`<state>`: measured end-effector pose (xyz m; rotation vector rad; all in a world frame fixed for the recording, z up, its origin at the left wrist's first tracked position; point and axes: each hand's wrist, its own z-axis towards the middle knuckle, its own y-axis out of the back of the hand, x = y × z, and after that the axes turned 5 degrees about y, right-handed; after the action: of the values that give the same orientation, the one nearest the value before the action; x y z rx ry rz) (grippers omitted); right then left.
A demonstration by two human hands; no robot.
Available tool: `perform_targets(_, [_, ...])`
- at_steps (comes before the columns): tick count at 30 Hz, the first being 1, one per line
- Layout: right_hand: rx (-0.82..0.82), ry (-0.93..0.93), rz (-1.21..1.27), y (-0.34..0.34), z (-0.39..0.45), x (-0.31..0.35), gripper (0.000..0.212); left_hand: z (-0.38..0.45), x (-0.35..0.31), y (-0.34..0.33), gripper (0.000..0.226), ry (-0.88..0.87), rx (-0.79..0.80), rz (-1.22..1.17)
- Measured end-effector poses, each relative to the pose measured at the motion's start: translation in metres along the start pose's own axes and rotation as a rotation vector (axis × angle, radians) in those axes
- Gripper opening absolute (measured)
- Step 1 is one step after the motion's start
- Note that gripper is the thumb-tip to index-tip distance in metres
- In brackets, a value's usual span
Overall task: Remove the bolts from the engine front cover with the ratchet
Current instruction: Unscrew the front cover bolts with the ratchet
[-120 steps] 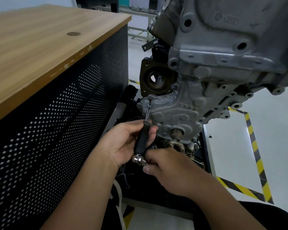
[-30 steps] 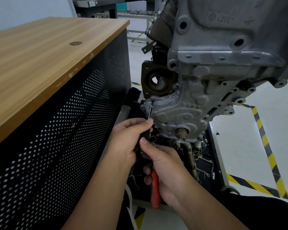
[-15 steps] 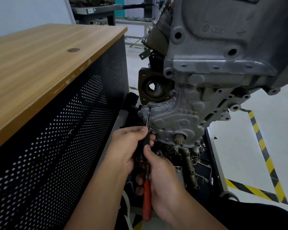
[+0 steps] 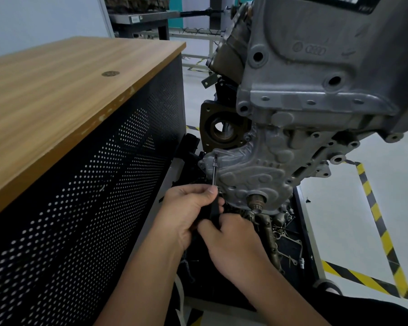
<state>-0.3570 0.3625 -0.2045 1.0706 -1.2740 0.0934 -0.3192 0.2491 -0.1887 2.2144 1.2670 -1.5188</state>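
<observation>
Both hands grip the ratchet, its tip on the front cover.

The front cover is rough, matt cast metal; the worktop smooth wood over perforated black sheet metal.

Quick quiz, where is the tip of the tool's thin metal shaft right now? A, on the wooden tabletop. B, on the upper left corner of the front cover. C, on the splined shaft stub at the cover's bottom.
B: the metal shaft rises from the left hand to the upper left corner of the front cover.
</observation>
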Motion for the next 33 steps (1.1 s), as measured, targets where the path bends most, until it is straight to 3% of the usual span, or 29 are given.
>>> perform_targets(8, [0.158,-0.138,0.707,-0.008,-0.002,0.011,0.023,0.001,-0.006,0.003,0.005,-0.074,-0.027,0.134])
perform_targets(12, [0.152,-0.286,0.974,-0.013,-0.004,0.010,0.016,0.004,-0.013,0.007,0.015,-0.034,0.046,0.231])
perform_targets(16, [0.239,-0.316,1.212,-0.014,-0.005,0.006,0.023,0.005,-0.017,0.014,0.014,-0.051,0.065,0.294])
perform_targets(23, [0.408,-0.286,1.275,-0.015,-0.007,0.004,0.039,0.004,-0.017,0.013,0.005,-0.040,0.011,0.225])
perform_targets(33, [0.303,-0.370,1.357,-0.019,-0.010,0.005,0.035,0.008,-0.011,0.008,0.017,-0.016,0.046,0.240])
